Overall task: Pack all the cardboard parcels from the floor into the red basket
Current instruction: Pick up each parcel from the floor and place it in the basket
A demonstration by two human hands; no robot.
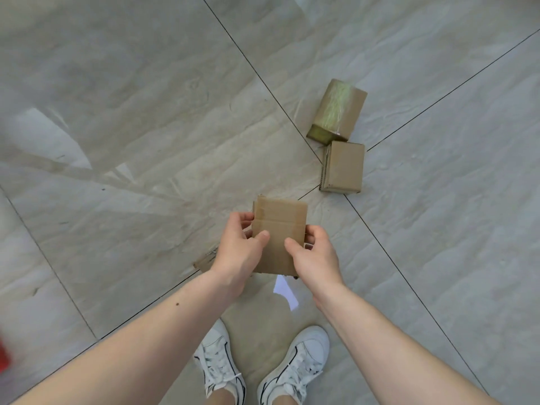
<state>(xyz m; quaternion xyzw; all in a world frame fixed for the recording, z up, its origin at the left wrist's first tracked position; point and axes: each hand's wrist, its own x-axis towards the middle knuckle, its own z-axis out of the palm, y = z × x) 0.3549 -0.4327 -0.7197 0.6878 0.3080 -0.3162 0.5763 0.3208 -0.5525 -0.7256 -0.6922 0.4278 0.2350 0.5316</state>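
Observation:
I hold a flat brown cardboard parcel [279,229] above the floor with both hands. My left hand [236,252] grips its left edge and my right hand [317,257] grips its right edge, thumbs on top. Another piece of cardboard [204,260] pokes out from under my left hand on the floor. Two more parcels lie on the floor ahead to the right: a plain box [343,168] and, just beyond it, a box wrapped in shiny tape [337,111]. A sliver of the red basket [4,358] shows at the far left edge.
The floor is large grey marble-look tiles [131,127] with dark grout lines. My two white sneakers [260,366] stand at the bottom centre. A bright patch of reflected light [285,290] lies on the tile just ahead of my feet.

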